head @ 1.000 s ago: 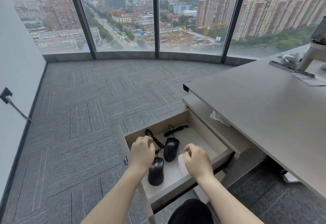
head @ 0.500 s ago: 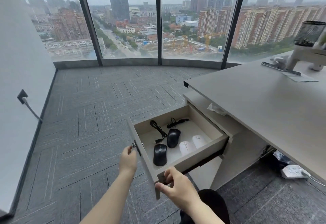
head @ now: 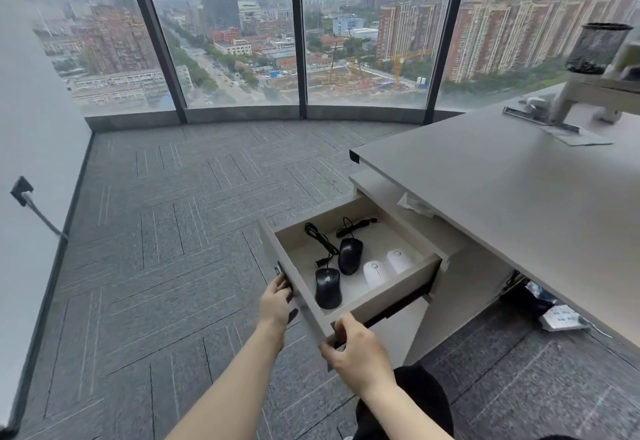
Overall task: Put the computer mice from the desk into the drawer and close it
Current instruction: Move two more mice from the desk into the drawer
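Open drawer point(head: 391, 297) — four mice point(head: 350, 255) inside

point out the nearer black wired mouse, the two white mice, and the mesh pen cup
nearer black wired mouse point(head: 327, 288), head view, middle of its back
nearer white mouse point(head: 375, 272), head view, its top
farther white mouse point(head: 399, 259), head view, its top
black mesh pen cup point(head: 598, 47), head view, its wall

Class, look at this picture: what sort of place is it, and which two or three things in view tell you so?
Probably a high-rise office. The signs: a plain desk with an open drawer holding computer mice, grey carpet tiles, and floor-to-ceiling windows looking down over city towers.
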Demonstrator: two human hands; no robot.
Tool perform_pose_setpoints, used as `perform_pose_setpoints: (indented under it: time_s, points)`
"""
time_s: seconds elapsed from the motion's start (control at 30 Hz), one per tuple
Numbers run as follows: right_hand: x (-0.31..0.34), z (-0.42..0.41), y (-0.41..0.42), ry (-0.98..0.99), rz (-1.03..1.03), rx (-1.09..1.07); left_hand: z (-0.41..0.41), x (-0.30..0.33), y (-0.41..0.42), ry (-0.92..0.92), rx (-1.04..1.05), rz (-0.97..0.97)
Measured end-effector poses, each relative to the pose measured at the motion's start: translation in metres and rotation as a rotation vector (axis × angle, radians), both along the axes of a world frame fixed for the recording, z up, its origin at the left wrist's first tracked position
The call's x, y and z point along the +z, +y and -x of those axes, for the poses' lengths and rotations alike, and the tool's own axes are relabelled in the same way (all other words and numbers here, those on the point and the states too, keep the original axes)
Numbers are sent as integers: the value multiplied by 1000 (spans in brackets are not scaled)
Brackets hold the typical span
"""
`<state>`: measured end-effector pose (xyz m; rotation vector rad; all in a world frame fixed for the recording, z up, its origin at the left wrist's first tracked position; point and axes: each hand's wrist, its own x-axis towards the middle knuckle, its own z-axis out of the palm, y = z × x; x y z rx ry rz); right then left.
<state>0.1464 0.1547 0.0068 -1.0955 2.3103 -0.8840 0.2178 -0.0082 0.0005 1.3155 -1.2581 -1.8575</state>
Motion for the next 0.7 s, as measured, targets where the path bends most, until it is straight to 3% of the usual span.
perform_pose_setpoints:
  time_s: [0.7]
  points:
    - [-3,160,23,-93,-20,-715,203,9,23,53,-301,-108]
